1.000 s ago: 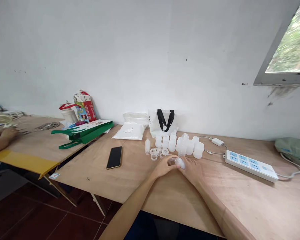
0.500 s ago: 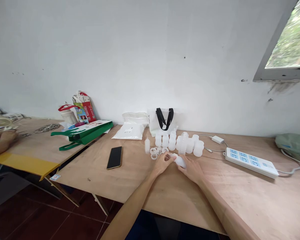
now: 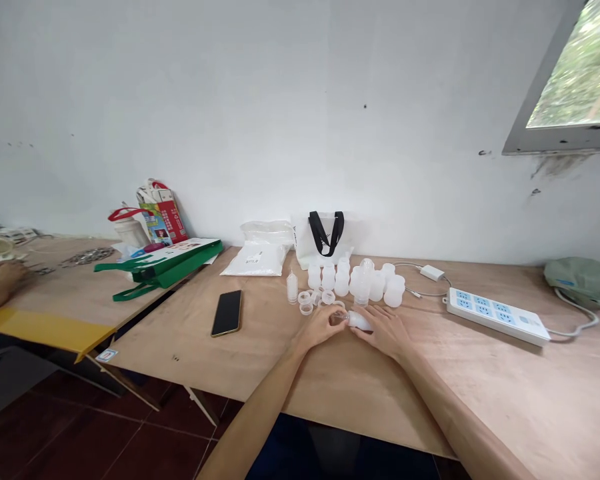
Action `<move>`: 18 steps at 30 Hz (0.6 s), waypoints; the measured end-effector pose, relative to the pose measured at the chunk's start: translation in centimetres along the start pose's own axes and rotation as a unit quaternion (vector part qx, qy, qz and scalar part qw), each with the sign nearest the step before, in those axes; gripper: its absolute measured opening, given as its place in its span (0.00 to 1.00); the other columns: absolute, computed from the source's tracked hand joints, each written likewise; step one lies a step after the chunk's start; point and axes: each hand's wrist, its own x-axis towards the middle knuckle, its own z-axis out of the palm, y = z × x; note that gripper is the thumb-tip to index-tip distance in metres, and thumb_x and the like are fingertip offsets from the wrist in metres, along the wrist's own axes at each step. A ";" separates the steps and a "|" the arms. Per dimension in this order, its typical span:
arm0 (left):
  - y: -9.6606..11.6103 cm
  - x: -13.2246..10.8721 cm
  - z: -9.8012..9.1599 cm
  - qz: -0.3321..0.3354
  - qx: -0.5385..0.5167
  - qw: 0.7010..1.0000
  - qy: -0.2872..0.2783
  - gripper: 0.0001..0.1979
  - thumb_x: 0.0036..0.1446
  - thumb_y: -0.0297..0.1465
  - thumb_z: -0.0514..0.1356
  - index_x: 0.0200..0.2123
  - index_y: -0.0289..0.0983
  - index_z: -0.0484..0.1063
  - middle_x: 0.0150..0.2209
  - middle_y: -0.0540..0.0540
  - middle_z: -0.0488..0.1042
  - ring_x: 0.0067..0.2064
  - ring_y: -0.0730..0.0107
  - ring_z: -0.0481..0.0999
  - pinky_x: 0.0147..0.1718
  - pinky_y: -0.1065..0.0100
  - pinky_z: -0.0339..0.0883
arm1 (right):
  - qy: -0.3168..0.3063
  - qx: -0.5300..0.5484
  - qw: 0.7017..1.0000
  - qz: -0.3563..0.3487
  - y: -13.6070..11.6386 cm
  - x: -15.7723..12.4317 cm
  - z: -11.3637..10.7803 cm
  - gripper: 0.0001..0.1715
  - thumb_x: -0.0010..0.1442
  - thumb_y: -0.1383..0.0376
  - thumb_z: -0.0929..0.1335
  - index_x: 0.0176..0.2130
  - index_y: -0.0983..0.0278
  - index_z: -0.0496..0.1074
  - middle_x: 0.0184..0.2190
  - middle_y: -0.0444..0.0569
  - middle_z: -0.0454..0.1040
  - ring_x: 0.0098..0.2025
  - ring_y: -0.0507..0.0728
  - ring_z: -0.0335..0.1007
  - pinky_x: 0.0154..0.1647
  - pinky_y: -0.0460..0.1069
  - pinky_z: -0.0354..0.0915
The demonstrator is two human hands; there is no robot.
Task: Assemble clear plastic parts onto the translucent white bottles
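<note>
Both hands meet over a small white plastic bottle (image 3: pixel 360 322) lying on its side on the plywood table (image 3: pixel 360 387). My right hand (image 3: pixel 386 331) wraps the bottle's body with curled fingers. My left hand (image 3: pixel 321 326) pinches at the bottle's neck end, fingers closed; what is between them is too small to make out. Just beyond the hands stands a cluster of white bottles (image 3: pixel 360 283) and a few clear rings (image 3: pixel 316 299).
A black phone (image 3: pixel 227 312) lies left of the hands. A white power strip (image 3: pixel 497 315) with cable sits right. White bags (image 3: pixel 260 257) and a white tote (image 3: pixel 323 239) stand by the wall. Another person's hand (image 3: pixel 3 275) rests on the left table beside a green bag (image 3: pixel 163 263).
The view has drifted slightly upward and right. Both hands keep hold of the bottle, which has shifted a little farther from me, nearer the rings.
</note>
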 end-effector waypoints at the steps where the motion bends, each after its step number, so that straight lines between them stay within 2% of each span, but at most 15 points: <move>1: 0.0 -0.1 0.0 0.006 0.011 1.000 -0.002 0.10 0.61 0.36 0.63 0.44 0.40 0.80 0.41 0.48 0.82 0.33 0.69 0.76 0.38 0.68 0.71 | -0.001 -0.008 1.000 -0.008 -0.1 0.1 0.1 0.25 0.68 0.52 0.68 0.60 0.55 0.74 0.51 0.52 0.82 0.53 0.64 0.76 0.57 0.56 0.63; 5: 0.2 -0.1 0.1 0.012 0.019 1.000 0.002 0.09 0.61 0.35 0.62 0.42 0.41 0.80 0.38 0.49 0.82 0.34 0.67 0.76 0.38 0.68 0.71 | -0.004 -0.042 0.999 -0.010 -0.6 0.3 0.4 0.23 0.69 0.53 0.67 0.58 0.57 0.75 0.49 0.54 0.82 0.50 0.64 0.78 0.55 0.55 0.63; 10: 0.1 0.3 0.5 -0.029 -0.042 0.998 0.041 0.09 0.61 0.37 0.61 0.38 0.40 0.80 0.32 0.50 0.80 0.33 0.68 0.76 0.37 0.68 0.71 | 0.008 -0.036 0.999 0.003 -1.2 0.5 0.3 0.21 0.70 0.53 0.66 0.57 0.57 0.76 0.50 0.54 0.82 0.49 0.64 0.78 0.54 0.55 0.64; 13: 0.1 0.5 0.5 -0.065 -0.134 0.987 0.062 0.11 0.58 0.40 0.64 0.36 0.38 0.80 0.30 0.49 0.78 0.32 0.68 0.75 0.32 0.68 0.72 | 0.001 -0.016 1.000 0.013 -1.5 0.6 0.2 0.21 0.70 0.52 0.66 0.56 0.57 0.75 0.49 0.52 0.82 0.50 0.65 0.78 0.53 0.55 0.65; 16: 0.0 0.7 0.3 -0.112 -0.256 0.959 0.048 0.21 0.51 0.48 0.69 0.36 0.35 0.78 0.32 0.45 0.78 0.31 0.67 0.75 0.23 0.69 0.71 | 0.002 0.035 0.999 0.038 -1.4 0.7 0.2 0.20 0.68 0.51 0.67 0.55 0.55 0.75 0.50 0.50 0.82 0.51 0.66 0.78 0.52 0.55 0.68; 18: -0.2 0.9 0.0 -0.128 -0.294 0.946 0.046 0.26 0.50 0.52 0.69 0.38 0.34 0.77 0.33 0.43 0.78 0.31 0.66 0.76 0.23 0.68 0.73 | 0.015 0.087 0.994 0.069 -1.2 0.6 0.1 0.21 0.67 0.50 0.67 0.55 0.54 0.75 0.52 0.49 0.82 0.52 0.65 0.78 0.50 0.55 0.70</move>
